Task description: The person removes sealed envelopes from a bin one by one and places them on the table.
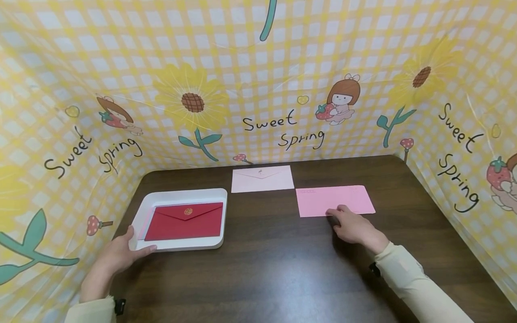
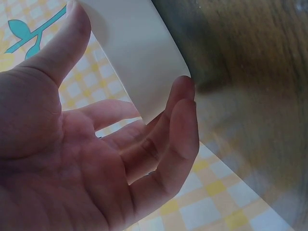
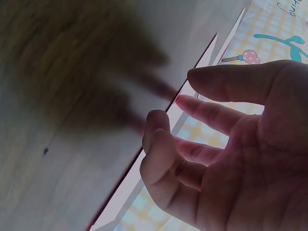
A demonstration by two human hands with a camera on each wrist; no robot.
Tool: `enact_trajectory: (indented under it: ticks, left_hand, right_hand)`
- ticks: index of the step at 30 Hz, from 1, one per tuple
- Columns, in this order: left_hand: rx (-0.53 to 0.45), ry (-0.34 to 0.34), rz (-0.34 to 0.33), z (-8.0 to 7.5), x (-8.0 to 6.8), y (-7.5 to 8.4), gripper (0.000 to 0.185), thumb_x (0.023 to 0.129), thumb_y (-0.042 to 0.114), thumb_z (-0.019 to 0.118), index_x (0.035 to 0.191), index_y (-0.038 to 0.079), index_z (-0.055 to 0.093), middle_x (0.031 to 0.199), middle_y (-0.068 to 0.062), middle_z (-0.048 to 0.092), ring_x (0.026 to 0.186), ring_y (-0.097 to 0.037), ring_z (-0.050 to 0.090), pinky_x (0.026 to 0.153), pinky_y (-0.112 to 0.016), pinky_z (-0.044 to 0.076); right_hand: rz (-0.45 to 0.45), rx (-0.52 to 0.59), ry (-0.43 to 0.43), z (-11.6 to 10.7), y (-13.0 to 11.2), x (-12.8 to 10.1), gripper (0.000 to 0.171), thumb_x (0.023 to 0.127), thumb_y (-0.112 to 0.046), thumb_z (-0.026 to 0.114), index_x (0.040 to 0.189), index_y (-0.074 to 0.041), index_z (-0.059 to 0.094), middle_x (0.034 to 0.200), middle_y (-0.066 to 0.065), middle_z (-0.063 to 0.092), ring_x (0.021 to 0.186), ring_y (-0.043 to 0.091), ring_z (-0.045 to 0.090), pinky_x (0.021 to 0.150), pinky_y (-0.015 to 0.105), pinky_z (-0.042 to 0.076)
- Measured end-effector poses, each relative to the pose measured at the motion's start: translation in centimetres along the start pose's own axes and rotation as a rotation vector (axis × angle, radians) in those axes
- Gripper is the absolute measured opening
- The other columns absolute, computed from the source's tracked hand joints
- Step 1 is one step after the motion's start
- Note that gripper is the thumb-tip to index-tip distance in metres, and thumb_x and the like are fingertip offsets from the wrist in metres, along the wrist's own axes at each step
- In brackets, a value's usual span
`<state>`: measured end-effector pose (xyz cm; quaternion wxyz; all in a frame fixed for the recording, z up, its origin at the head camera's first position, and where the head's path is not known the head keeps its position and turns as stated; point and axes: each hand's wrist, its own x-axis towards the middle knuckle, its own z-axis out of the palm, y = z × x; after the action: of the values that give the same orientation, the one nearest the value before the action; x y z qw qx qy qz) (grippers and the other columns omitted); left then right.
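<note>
Loosely bent, the right hand [image 1: 356, 228] touches the pink rectangular paper envelope [image 1: 323, 202] toward the far right corner of the brown wooden worktop [image 1: 278, 269]; unpinched, it might slide. The left hand [image 1: 117, 255] grips a white rectangular tray [image 1: 190, 245].

The white rectangular tray [image 1: 194, 243] looks smooth plastic; pink oblong envelope [image 1: 333, 199], matt paper; brown wood-grained table [image 1: 258, 273], glossy.

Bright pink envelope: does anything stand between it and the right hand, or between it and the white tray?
Nothing visible separates the right hand from the pink envelope. Toward the white tray, only its raised rim intervenes; the paler envelope lies farther back, off that path.
</note>
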<state>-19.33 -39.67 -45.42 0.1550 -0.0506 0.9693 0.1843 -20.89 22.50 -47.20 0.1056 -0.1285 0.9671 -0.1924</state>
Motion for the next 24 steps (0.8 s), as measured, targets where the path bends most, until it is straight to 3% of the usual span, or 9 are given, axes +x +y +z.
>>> enact_trajectory:
  ticks: [7, 15, 24]
  left_hand:
    - [0.009, 0.002, 0.004, 0.1, 0.2, -0.3, 0.126, 0.09, 0.067, 0.072, 0.152, -0.023, 0.009, 0.144, -0.054, 0.026, 0.124, -0.066, 0.044, 0.102, -0.071, 0.041]
    - [0.014, 0.017, 0.018, 0.1, 0.2, -0.3, 0.125, 0.09, 0.066, 0.073, 0.151, -0.024, 0.011, 0.144, -0.054, 0.027, 0.124, -0.066, 0.045, 0.101, -0.07, 0.042]
    - [0.007, 0.02, 0.012, 0.0, -0.1, 0.1, 0.123, 0.091, 0.063, 0.074, 0.152, -0.024, 0.011, 0.144, -0.054, 0.026, 0.124, -0.066, 0.044, 0.102, -0.071, 0.041]
  right_hand:
    - [-0.01, 0.004, 0.0, -0.2, 0.9, 0.6, 0.047, 0.092, -0.001, 0.065, 0.139, -0.002, 0.062, 0.126, 0.024, 0.055, 0.086, 0.031, 0.059, 0.065, 0.044, 0.05]
    - [0.0, 0.003, -0.011, -0.4, 1.6, 1.8, 0.05, 0.093, -0.001, 0.063, 0.143, 0.001, 0.059, 0.139, 0.033, 0.05, 0.1, 0.039, 0.063, 0.077, 0.052, 0.054]
    - [0.01, -0.003, -0.018, -0.8, 1.3, 2.7, 0.051, 0.092, -0.001, 0.063, 0.143, 0.002, 0.058, 0.139, 0.034, 0.049, 0.097, 0.037, 0.062, 0.077, 0.053, 0.054]
